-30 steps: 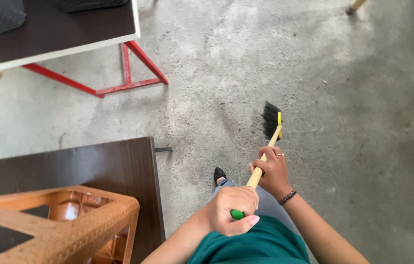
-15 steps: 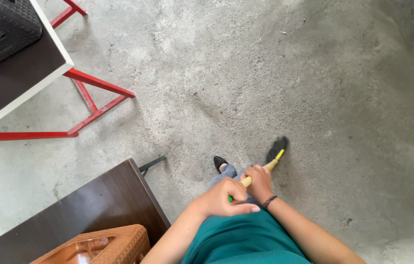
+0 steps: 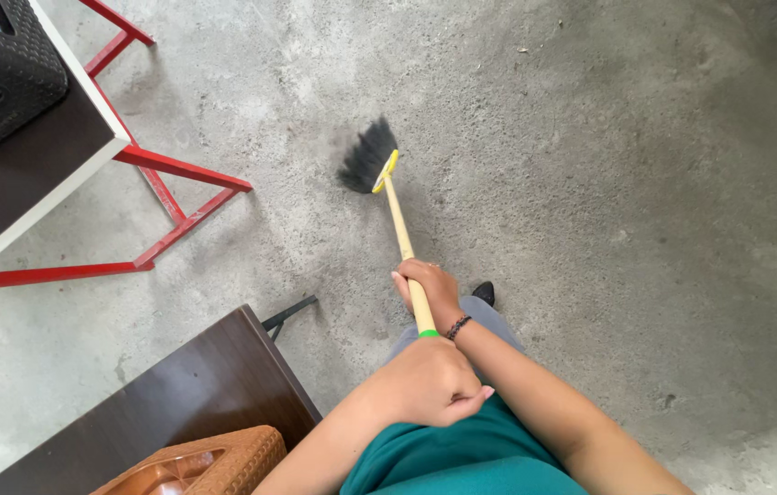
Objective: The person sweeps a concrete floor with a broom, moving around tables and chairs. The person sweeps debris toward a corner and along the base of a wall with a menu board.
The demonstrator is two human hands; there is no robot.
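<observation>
Bristles blur on the black-headed, yellow wooden-handled broom (image 3: 397, 220); left hand (image 3: 429, 380) hides its top, right hand (image 3: 427, 291) grips midway, both closed.

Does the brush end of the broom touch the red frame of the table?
No. The black broom head rests on bare concrete floor, well apart from the red table frame.

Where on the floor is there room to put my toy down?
The concrete floor right of the broom is bare. It is crowded on the left: the red-legged table, the dark table with its brown basket.
</observation>
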